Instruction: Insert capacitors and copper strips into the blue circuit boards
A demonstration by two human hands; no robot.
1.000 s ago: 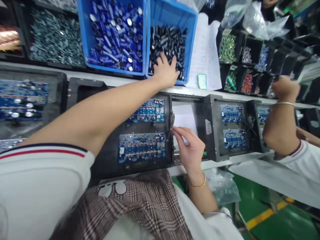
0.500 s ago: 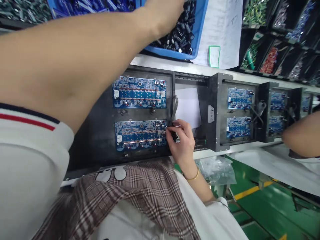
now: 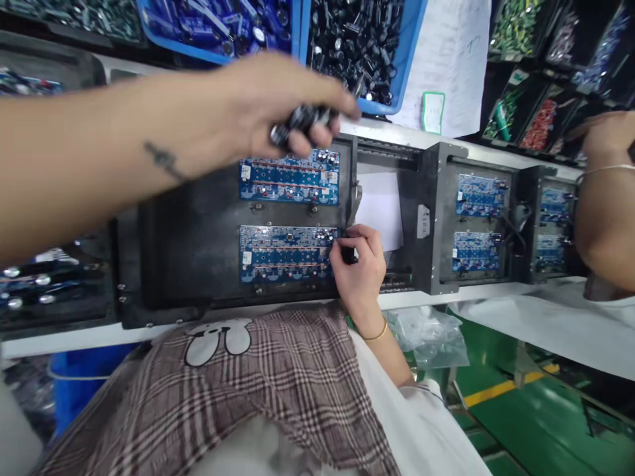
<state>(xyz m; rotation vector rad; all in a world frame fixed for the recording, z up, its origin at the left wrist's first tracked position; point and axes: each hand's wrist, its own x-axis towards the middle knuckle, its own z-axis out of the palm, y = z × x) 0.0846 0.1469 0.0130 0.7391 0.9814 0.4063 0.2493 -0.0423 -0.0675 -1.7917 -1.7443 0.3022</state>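
My left hand [image 3: 292,109], blurred by motion, is curled around several black cylindrical components [image 3: 302,122] above the upper blue circuit board [image 3: 289,178]. My right hand [image 3: 360,268] is closed at the right edge of the lower blue circuit board [image 3: 288,254]. A black component [image 3: 348,254] shows between its thumb and curled fingers. Both boards lie flat in a dark tray frame [image 3: 191,244]. Behind my left hand, a blue bin [image 3: 414,49] holds many more black cylindrical components.
Another bin [image 3: 213,53] has blue cylinders. A paper sheet [image 3: 446,59] lies beside black part bins [image 3: 538,129]. More boards [image 3: 479,251] sit in frames on the right, near another person's arm [image 3: 605,218]. A plastic bag [image 3: 426,334] hangs below the line edge.
My left hand has come out of the black-component bin toward me, now with components in it. My right hand stays by the lower board. The other person's arm has moved up into view.
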